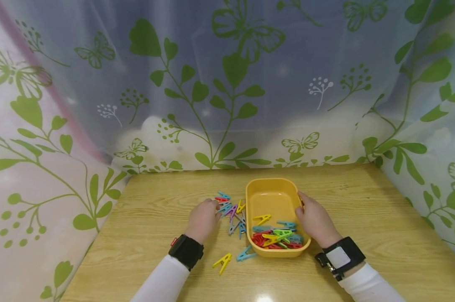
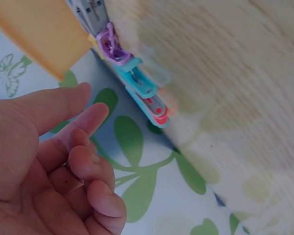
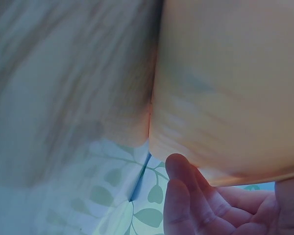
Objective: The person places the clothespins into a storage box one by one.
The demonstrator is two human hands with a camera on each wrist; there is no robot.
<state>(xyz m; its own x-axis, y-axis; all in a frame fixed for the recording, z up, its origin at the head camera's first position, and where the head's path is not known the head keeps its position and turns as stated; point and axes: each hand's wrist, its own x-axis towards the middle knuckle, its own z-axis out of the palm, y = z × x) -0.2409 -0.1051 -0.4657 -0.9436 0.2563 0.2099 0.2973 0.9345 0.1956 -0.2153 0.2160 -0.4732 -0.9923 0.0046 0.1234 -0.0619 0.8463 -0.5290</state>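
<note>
A yellow plastic tub point(image 1: 270, 201) stands on the table with several coloured clothespins point(image 1: 274, 239) heaped at its near end. My right hand point(image 1: 318, 220) grips the tub's right wall, thumb over the rim and fingers along the outside. To the tub's left lies a loose group of clothespins, among them a purple clothespin point(image 1: 232, 210) and a grey one. My left hand point(image 1: 202, 220) hovers beside this group. Its fingers point(image 2: 98, 117) are loosely bent with nothing between them in the left wrist view, where a blue clothespin point(image 2: 139, 82) lies beyond the fingertips.
Nearer the front lie a yellow clothespin point(image 1: 222, 263) and a light blue clothespin point(image 1: 245, 254), the latter close to the tub's near left corner. A curtain point(image 1: 197, 126) printed with leaves and butterflies hangs behind and at both sides of the wooden table point(image 1: 148, 209).
</note>
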